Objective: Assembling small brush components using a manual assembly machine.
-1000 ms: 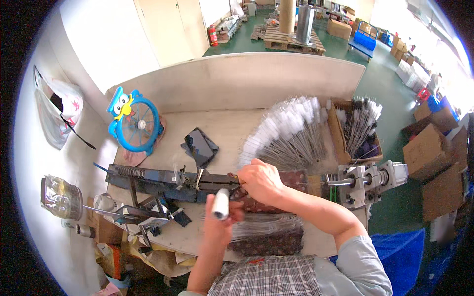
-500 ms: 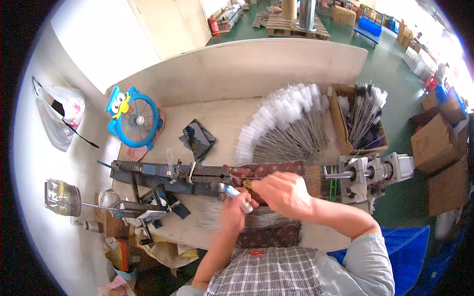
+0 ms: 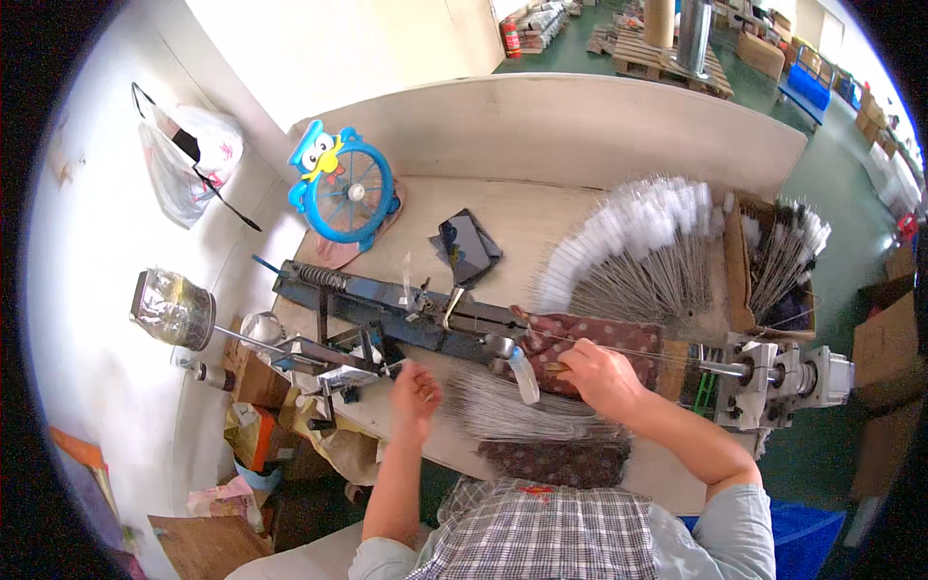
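My left hand [image 3: 418,390] is raised over the bench's front left, fingers curled in, beside the metal arm of a small fixture [image 3: 338,367]. Whatever its fingertips may hold is too small to make out. My right hand [image 3: 601,377] is closed in a pinch on a small yellowish-brown stick-like piece [image 3: 556,366], over a dotted maroon cloth [image 3: 580,333]. Between the hands, a white handle [image 3: 523,375] slants down from a round metal joint on the long dark metal jig [image 3: 387,309]. A thin wire runs from the jig toward the motor spindle [image 3: 725,368] at right.
Wire-stemmed white brushes [image 3: 628,242] lie fanned out behind my right hand, with a cardboard box [image 3: 739,280] of more brushes beside them. Loose wires [image 3: 522,411] lie in front. A blue cartoon fan [image 3: 353,193], dark flat pouches [image 3: 467,246] and a lamp [image 3: 174,307] stand leftward.
My left hand has let go of the white handle and moved left to the small fixture. My right hand keeps its pinch near the cloth. The whole view has shifted and turned leftward.
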### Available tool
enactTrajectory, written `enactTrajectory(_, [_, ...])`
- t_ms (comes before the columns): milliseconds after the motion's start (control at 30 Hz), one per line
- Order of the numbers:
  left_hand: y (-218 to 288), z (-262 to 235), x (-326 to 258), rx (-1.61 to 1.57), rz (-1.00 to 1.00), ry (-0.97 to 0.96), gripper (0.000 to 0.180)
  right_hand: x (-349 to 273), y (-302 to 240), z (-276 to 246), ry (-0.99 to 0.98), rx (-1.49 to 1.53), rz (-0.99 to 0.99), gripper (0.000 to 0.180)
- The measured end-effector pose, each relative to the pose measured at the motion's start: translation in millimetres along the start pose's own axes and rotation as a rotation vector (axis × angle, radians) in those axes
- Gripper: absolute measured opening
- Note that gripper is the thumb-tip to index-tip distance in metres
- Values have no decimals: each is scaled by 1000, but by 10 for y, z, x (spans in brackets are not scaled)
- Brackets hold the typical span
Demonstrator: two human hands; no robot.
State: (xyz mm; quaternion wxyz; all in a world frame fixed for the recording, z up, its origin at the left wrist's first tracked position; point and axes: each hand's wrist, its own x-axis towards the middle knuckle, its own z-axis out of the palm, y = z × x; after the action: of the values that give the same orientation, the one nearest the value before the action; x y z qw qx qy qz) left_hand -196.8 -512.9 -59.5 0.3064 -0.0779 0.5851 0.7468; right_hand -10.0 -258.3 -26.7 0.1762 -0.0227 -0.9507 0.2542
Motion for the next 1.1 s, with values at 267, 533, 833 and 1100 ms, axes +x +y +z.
enactTrajectory(267, [115, -429, 141, -344, -69, 137, 21, 85, -162, -141, -54, 49, 52, 21])
enactTrajectory(533, [-190, 99, -16, -278, 172, -48, 18, 79, -352, -643, -6, 10, 51, 26])
enactTrajectory(833, [-533, 1812, -507, 31, 68, -566, 19, -71, 1, -819, 229, 184, 241, 18])
enactTrajectory(1100, [-566, 1875, -533, 84, 166, -469, 18, -160, 56, -915, 166, 355, 175, 19])
